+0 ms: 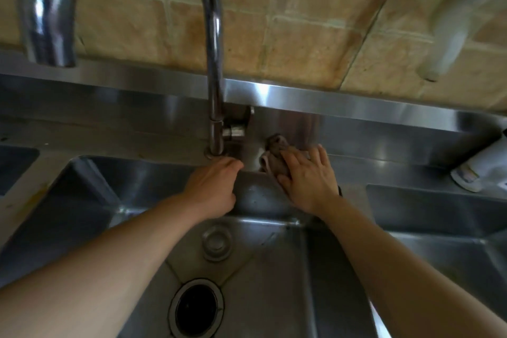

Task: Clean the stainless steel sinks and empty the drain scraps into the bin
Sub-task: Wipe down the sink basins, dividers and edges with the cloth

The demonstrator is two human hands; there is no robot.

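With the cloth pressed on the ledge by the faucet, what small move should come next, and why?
Probably slide the cloth leftward around the faucet base: the right hand presses it flat just right of that base, and the left hand rests on the rim there.

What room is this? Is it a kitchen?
Probably a kitchen's washing-up area, maybe a restaurant's. There are several stainless steel sinks side by side, a tall curved tap, and a tiled wall behind. The right hand presses a cloth on the steel ledge.

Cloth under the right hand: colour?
Brownish-grey cloth, pressed under the right hand. Head view, the only one.
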